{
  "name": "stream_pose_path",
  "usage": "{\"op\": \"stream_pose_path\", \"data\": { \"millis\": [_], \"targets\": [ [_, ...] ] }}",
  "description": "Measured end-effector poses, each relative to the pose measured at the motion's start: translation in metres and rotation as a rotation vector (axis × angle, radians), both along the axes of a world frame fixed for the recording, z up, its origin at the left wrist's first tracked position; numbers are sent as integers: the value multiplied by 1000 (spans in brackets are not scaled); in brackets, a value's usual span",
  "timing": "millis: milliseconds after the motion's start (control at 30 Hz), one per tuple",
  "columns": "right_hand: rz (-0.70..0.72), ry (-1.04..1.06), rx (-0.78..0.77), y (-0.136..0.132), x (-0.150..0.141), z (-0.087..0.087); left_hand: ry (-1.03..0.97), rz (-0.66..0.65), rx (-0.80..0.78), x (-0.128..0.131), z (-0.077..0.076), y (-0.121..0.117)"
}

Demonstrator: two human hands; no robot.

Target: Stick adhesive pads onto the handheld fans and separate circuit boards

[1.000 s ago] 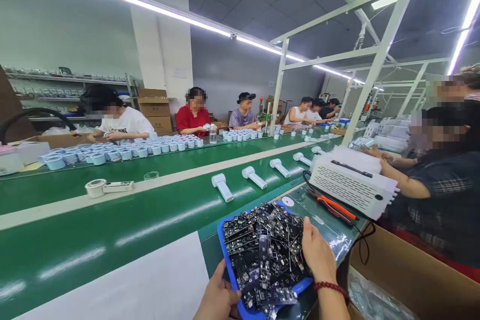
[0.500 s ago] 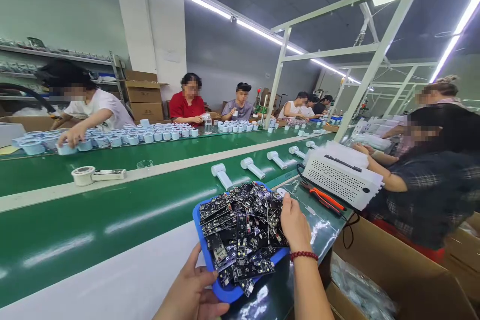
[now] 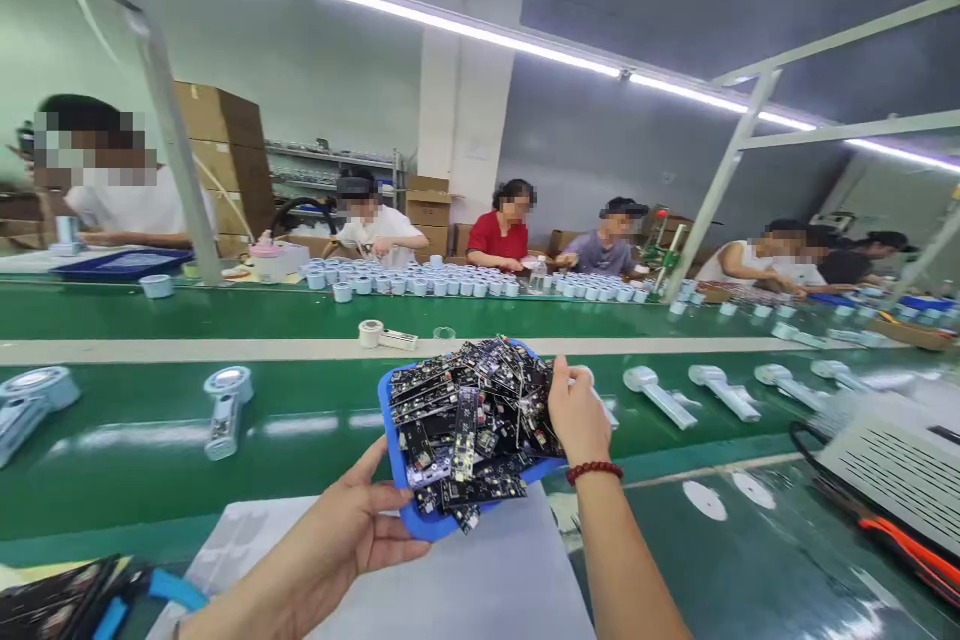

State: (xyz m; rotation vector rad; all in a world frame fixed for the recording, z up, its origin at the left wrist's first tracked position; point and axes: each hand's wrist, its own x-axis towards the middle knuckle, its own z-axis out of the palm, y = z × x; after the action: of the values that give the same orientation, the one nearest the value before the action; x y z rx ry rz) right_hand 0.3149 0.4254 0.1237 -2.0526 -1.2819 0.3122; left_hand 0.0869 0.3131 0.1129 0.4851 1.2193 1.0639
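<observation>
Between my two hands is a blue plastic tray (image 3: 396,505) heaped with black circuit boards (image 3: 469,430). My left hand (image 3: 379,510) grips the tray's near left corner, thumb on the rim and fingers beneath it. At the far right side my right hand (image 3: 579,415) is closed on the tray's edge, its fingers partly hidden by the boards; a red bead bracelet is on that wrist. The tray is held above a white sheet (image 3: 480,585) on the bench and the near edge of the green conveyor belt (image 3: 300,440).
White handheld units (image 3: 229,410) lie spaced along the belt. Pale blue cups (image 3: 420,278) crowd the far side, where several co-workers (image 3: 506,230) sit. A white slotted panel (image 3: 892,460) and orange-handled pliers (image 3: 907,550) are at right; blue-handled cutters (image 3: 172,588) lie at lower left.
My view has swung to the left, bringing more of the belt's left side and another co-worker into sight. Both hands still hold the tray, which has moved left over the white sheet.
</observation>
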Motion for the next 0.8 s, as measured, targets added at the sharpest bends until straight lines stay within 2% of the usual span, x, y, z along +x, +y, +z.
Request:
{"op": "stream_pose_path", "data": {
  "millis": [200,400,600,700,800],
  "targets": [
    [168,85,33,48,-108,0,104,204,61,-87,23,14],
    [281,152,46,94,-200,0,161,299,74,-162,39,41],
    [313,178,25,158,-260,0,163,381,89,-223,41,102],
    [315,199,20,192,-279,1,147,469,89,-245,34,140],
    [315,217,25,222,-290,2,105,553,118,-255,23,176]
  ]
}}
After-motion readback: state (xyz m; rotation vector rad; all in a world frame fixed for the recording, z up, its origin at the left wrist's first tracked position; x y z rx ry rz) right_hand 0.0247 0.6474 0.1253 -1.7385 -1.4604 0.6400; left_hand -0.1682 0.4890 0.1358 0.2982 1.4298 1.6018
